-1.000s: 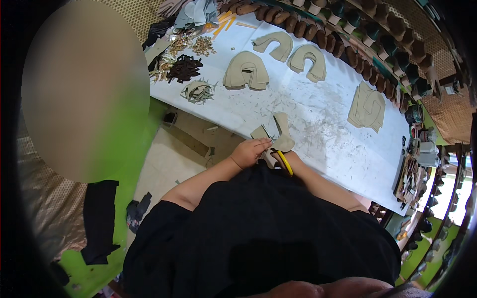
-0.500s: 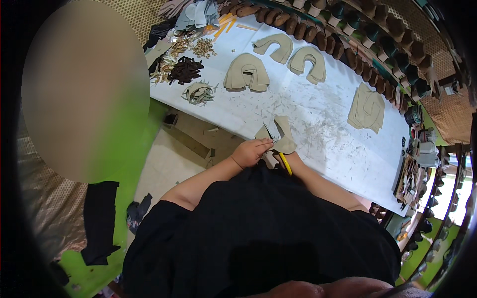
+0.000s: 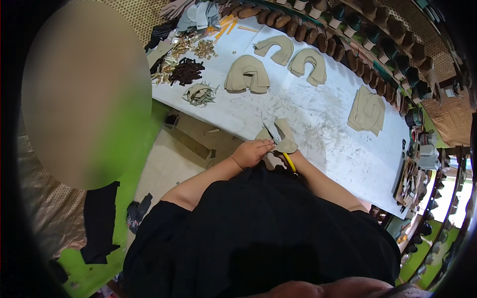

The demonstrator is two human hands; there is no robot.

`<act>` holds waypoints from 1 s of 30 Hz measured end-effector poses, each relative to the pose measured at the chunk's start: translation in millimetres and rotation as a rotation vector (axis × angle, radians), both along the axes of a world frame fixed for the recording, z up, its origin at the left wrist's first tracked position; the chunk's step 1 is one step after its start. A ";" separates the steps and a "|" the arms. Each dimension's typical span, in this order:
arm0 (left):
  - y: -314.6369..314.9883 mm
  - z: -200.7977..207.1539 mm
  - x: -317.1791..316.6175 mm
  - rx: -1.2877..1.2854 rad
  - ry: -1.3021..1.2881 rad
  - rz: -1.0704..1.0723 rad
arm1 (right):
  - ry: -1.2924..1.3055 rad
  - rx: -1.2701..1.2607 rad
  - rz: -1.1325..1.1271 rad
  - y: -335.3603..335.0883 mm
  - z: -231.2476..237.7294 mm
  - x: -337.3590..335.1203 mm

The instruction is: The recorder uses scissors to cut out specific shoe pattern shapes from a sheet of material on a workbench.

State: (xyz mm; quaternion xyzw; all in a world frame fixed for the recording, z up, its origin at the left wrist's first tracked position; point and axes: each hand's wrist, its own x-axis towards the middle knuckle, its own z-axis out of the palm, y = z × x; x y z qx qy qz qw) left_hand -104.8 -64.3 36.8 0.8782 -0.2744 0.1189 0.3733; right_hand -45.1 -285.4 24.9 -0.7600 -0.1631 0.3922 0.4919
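Observation:
Close to my body at the table's near edge, my left hand (image 3: 252, 152) is closed on a beige curved shoe-upper piece (image 3: 286, 143). My right hand (image 3: 298, 158), partly covered by that piece, is closed on scissors (image 3: 289, 163) with yellow handles. Their dark blades point up and away, beside the beige material and just past my left fingertips. Exactly where the blades meet the edge is too small to tell. Farther off lie stacked U-shaped beige pieces (image 3: 247, 69), with another stack (image 3: 366, 110) to the right.
Thin offcuts litter the white tabletop (image 3: 238, 116). At its left are a heap of trimmings (image 3: 200, 94), dark strips (image 3: 187, 71) and small gold-coloured parts (image 3: 205, 48). Brown shoe lasts (image 3: 300, 33) line the far edge. A low box (image 3: 186, 140) sits left below the table.
The scissors' yellow handle has shifted slightly to the right with my right hand. My left hand keeps its hold on the beige piece, nearly still.

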 end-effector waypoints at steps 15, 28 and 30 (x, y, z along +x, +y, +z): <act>20.8 51.4 15.8 -0.013 -0.053 0.213 | 0.241 -0.291 0.046 -26.7 49.3 50.1; 24.8 130.3 42.4 -0.032 -0.134 0.640 | -0.662 -0.845 -0.108 -126.3 35.5 99.0; 22.6 134.1 42.5 -0.034 -0.123 0.668 | -0.666 -0.850 -0.070 -139.2 34.2 98.7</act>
